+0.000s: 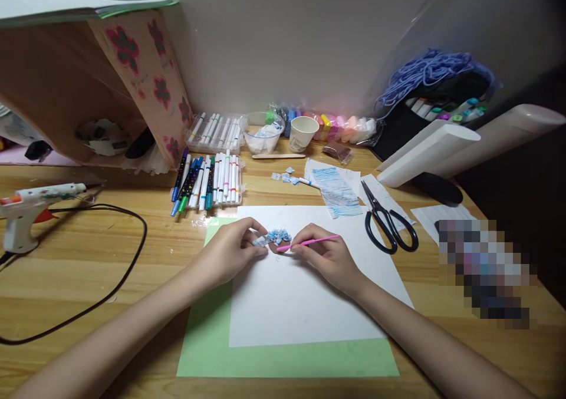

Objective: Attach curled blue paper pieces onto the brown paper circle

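Through my feed, a grey wall (pixel 274 39) backs the wooden table (pixel 177 234). Above white paper (pixel 309 310) on a green sheet (pixel 212 340), the blue-tufted brown disc (pixel 273 248) sits between my hands: left (pixel 232 246) pinching a paper scrap (pixel 260 241), right (pixel 327 257) gripping a pink stick (pixel 316 241).

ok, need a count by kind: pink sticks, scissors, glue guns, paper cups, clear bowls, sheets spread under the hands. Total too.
Pink stick: 1
Scissors: 1
Glue gun: 1
Paper cup: 1
Clear bowl: 1
Sheets: 2 (white sheet, green sheet)
Total: 7
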`<state>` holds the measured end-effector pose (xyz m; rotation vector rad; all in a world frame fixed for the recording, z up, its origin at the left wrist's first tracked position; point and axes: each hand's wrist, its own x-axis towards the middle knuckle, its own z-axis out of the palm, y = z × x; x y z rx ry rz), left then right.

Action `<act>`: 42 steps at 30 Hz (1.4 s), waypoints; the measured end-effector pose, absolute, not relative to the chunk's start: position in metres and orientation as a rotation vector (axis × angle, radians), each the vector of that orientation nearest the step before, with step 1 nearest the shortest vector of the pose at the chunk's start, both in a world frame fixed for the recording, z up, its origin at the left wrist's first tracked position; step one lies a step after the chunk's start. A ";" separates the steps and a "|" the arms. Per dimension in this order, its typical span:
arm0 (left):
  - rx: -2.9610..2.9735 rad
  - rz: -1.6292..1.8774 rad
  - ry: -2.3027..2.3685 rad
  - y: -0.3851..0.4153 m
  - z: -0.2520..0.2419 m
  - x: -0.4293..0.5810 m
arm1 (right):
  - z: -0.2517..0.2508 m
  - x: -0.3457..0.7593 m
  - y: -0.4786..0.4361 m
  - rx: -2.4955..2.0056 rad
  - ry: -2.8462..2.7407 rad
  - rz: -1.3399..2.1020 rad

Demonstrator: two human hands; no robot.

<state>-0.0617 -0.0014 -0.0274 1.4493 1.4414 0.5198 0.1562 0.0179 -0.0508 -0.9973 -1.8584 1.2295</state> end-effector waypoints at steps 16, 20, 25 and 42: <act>1.356 0.505 1.386 -0.003 -0.029 -0.062 | -0.057 0.152 0.012 -0.752 -2.168 0.688; 1.378 0.495 1.382 -0.005 -0.028 -0.058 | -0.057 0.152 0.012 -0.749 -2.171 0.630; 1.452 0.451 1.386 -0.005 -0.024 -0.051 | -0.055 0.152 0.012 -0.746 -2.172 0.618; 1.689 0.244 1.311 0.016 -0.025 -0.047 | -0.055 0.153 0.011 -0.777 -2.099 0.791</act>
